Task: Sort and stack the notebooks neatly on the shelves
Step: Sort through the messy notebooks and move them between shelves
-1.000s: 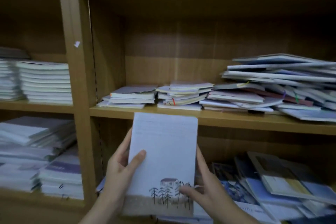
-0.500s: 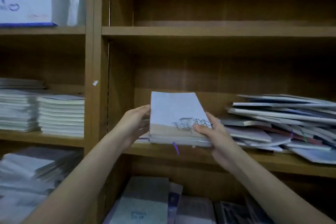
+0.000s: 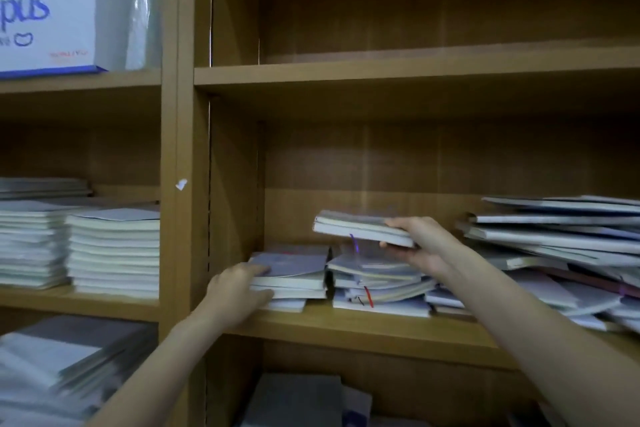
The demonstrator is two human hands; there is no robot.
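Released by my left hand (image 3: 239, 288), which now grips the left stack (image 3: 291, 279) near the shelf's (image 3: 346, 326) left end, the notebook (image 3: 362, 229) stays pinched in my right hand (image 3: 420, 246) above the middle stack (image 3: 377, 284).

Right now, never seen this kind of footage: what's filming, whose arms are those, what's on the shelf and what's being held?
There is no machine here. A person wears one wide-angle camera on the head, looking forward and down, so the two bare arms coming up from the bottom edge are that person's own.

In front stands a wooden shelf unit. On the middle board lie a small left pile, a messier middle pile and a sprawling heap on the right. The bay to the left has neat stacks, with a white box above.

The right hand grips a notebook, with a purple ribbon hanging down, in the air above the middle pile. The left hand holds the near edge of the left pile, fingers on top, thumb lower on its edge.
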